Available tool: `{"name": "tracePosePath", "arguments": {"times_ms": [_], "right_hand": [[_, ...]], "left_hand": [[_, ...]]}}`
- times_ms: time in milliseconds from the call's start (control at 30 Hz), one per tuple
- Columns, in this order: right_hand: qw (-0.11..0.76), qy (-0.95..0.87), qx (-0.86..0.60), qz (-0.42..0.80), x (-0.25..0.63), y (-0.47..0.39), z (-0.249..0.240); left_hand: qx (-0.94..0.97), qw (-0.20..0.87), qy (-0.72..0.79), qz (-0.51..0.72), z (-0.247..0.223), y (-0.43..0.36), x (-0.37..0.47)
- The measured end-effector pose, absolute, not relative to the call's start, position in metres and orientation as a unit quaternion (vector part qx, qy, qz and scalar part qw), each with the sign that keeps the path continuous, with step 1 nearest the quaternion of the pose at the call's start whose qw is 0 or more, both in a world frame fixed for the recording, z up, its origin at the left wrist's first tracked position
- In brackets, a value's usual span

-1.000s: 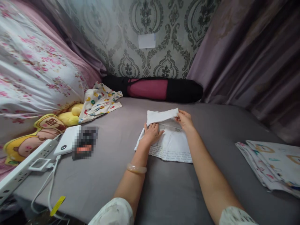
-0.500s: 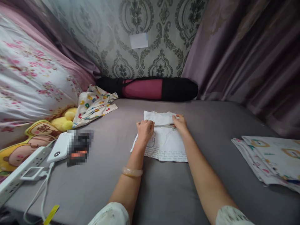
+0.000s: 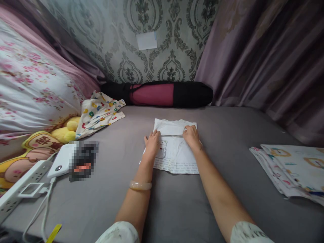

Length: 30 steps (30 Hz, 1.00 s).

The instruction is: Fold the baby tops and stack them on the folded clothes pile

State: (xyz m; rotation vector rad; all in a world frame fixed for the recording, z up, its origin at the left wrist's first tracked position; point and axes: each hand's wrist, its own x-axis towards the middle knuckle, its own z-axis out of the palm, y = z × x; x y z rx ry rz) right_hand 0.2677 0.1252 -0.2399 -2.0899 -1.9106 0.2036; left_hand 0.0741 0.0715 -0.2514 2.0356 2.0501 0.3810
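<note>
A white garment (image 3: 174,158) with a bear drawing and rows of small print lies on the grey bed sheet. Its far part is folded over into a plain white band. My left hand (image 3: 152,143) rests on the left side of the garment at the fold, fingers stretched out and thumb apart. At the right end of the band, my right hand (image 3: 191,136) has its fingers closed on the cloth. A pale bangle (image 3: 140,185) circles my left forearm.
Folded printed cloths (image 3: 291,168) lie at the right. A black and maroon roll bag (image 3: 152,94) lies along the wall. To the left are a patterned cloth (image 3: 98,113), a white power bank (image 3: 62,161), a power strip (image 3: 24,185) with cables and a yellow plush (image 3: 32,158).
My left hand has opened from a closed grip and now lies flatter on the garment. My right hand has moved inward and down along the folded band.
</note>
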Motion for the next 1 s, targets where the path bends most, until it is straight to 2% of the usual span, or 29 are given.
{"name": "tracePosePath", "arguments": {"times_ms": [100, 200, 300, 433, 567, 767, 1000], "right_hand": [[0.146, -0.682, -0.716, 0.004, 0.263, 0.121, -0.238], [0.159, -0.75, -0.642, -0.023, 0.255, 0.122, -0.242], [0.143, -0.793, -0.592, 0.009, 0.245, 0.123, -0.253], [0.087, -0.791, -0.602, 0.065, 0.241, 0.124, -0.264], [0.042, -0.783, -0.615, 0.085, 0.238, 0.133, -0.252], [0.112, -0.817, -0.561, 0.078, 0.199, 0.171, -0.216], [0.11, -0.802, -0.563, 0.168, 0.149, 0.211, -0.215]], "left_hand": [[0.694, 0.111, 0.699, 0.13, -0.25, 0.072, 0.074], [0.695, 0.099, 0.699, 0.136, -0.247, 0.071, 0.076], [0.7, 0.094, 0.693, 0.142, -0.245, 0.069, 0.077], [0.697, 0.111, 0.696, 0.133, -0.245, 0.068, 0.076], [0.696, 0.113, 0.693, 0.147, -0.246, 0.069, 0.076], [0.696, 0.113, 0.69, 0.164, -0.241, 0.07, 0.077], [0.671, 0.122, 0.711, 0.169, -0.24, 0.072, 0.07]]}}
